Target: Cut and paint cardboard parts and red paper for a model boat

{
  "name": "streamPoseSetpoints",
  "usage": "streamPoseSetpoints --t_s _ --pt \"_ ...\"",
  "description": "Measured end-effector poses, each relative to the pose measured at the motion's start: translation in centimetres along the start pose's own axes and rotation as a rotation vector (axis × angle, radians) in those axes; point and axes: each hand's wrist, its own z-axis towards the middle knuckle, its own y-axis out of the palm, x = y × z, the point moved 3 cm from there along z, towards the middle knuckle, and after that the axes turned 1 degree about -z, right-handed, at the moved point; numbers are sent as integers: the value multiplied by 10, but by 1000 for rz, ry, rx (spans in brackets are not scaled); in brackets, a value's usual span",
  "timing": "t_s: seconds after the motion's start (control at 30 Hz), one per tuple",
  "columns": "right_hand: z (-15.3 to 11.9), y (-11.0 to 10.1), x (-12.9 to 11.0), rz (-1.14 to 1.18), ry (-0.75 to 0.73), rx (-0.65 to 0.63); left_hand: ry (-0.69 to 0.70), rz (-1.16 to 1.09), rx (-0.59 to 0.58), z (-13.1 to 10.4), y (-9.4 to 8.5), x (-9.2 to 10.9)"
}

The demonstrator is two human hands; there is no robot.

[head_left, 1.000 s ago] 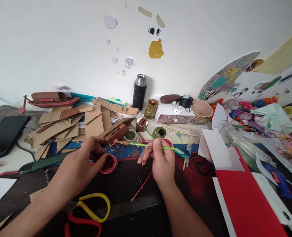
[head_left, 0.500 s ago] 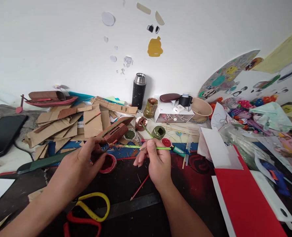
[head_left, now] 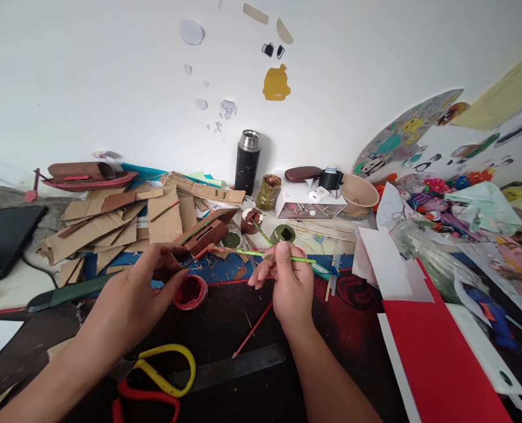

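My right hand is closed around a bright green paintbrush, held nearly level with its bristle end pointing left. Between the thumb and fingers of my left hand is a thin reddish stick, its outer end close to the brush tip. Just below the stick stands an open pot of red paint. Beyond my hands lies a brown model boat, and to its right are a brown paint jar with a brush in it and a green paint jar.
Cardboard scraps pile up at the left, near a finished-looking red boat. Scissors, a ruler and a pencil lie in front. A black flask stands by the wall; red card lies right.
My right hand has shifted slightly right with the brush, whose tip has drawn back a little along the stick. My left hand stays almost in place.
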Motion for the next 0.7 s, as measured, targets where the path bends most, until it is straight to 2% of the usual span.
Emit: streamPoseSetpoints --t_s 0.7 --pt "-2 0 0 19 9 -15 29 -9 34 2 -1 -8"
